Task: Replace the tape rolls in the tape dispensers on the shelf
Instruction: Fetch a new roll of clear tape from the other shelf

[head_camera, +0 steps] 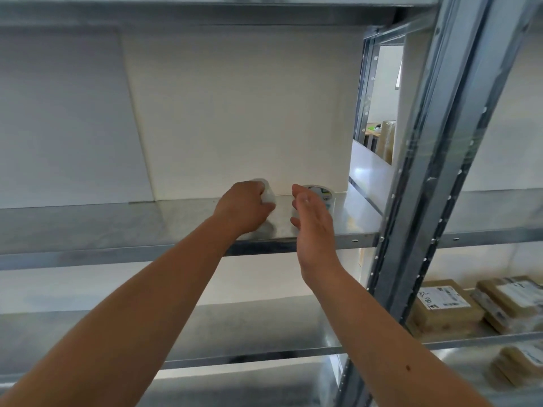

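**Reaching onto the metal shelf, both hands at the tape rolls**

Standing in front of a grey galvanised steel shelving rack (458, 142), the person extends both bare forearms to its middle shelf board (117, 224). A large white flat panel (235, 113) leans upright against the back of that shelf. On the neighbouring bay, lower right, sit brown cardboard parcels with white printed labels (446, 304), well apart from the hands.

Left hand (244, 210): fingers curled shut around a pale, translucent-white tape roll (267, 195), which rests on or just above the shelf surface; motion blur prevents telling which. Only the roll's upper and right edge shows past the knuckles.

Right hand (311, 218): palm turned inward toward the left, fingers extended and spread loosely, gripping nothing. It sits just in front of a second white tape roll with a blue-green printed label (323, 192), lying flat on the shelf close to the panel's lower right corner. Contact between fingertips and this roll cannot be confirmed.

The two rolls lie near each other, with a gap between.
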Available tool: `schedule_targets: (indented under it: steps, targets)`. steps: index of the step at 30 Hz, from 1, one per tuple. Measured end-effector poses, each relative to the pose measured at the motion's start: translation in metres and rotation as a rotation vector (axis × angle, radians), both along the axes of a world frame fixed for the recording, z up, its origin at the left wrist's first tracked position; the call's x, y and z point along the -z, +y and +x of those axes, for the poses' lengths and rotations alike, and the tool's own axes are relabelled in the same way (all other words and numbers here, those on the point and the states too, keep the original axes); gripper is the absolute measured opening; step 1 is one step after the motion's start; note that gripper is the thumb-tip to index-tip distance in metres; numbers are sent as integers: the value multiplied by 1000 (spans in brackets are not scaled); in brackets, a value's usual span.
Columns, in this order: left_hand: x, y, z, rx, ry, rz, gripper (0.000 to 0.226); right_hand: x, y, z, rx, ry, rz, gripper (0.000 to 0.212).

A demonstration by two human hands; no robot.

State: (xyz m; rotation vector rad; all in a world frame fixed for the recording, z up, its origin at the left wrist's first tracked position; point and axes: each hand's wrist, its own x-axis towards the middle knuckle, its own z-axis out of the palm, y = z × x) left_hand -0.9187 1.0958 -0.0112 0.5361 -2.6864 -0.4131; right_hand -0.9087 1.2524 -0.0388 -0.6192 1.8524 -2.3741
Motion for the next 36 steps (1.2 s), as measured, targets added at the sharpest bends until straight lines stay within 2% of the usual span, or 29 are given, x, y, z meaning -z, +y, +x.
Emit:
schedule_targets:
  steps: [2, 5, 8, 11, 15, 18, 20, 23, 25, 27, 34, 36]
  targets:
    - [-2, 3, 13, 3, 205, 190, 27, 0, 0, -2, -13, -4, -19, 21]
    - [-9, 16, 36, 41, 459, 589, 21, -1, -2, -3, -49, -11, -32, 21]
    - [-10, 19, 59, 45, 602, 892, 22, -3, -10, -2, -97, -8, -59, 24]
    - [-6, 8, 82, 51, 686, 1126, 42, -11, -26, 10, -215, 31, 8, 26]
    - [3, 4, 93, 75, 662, 1170, 38, -17, -32, 17, -265, 44, 57, 30]
    - [6, 5, 91, 54, 641, 1207, 59, -18, -32, 13, -296, -17, 81, 44]
    - [4, 7, 92, 48, 609, 1336, 74, -17, -34, 10, -328, -36, 122, 59]
    - [1, 5, 98, 40, 562, 1438, 96, -13, -38, 6, -412, -101, 147, 62]
    - [3, 2, 102, 35, 550, 1423, 95, -9, -39, 2, -456, -165, 102, 58]
    - [6, 0, 107, 14, 568, 1421, 86, -6, -41, 2, -487, -198, 73, 57]
    - [10, -12, 142, -139, 687, 1408, 72, -2, -75, 28, -579, -180, 143, 70]
    - [11, -17, 160, -186, 733, 1392, 70, -1, -90, 39, -617, -184, 133, 64]
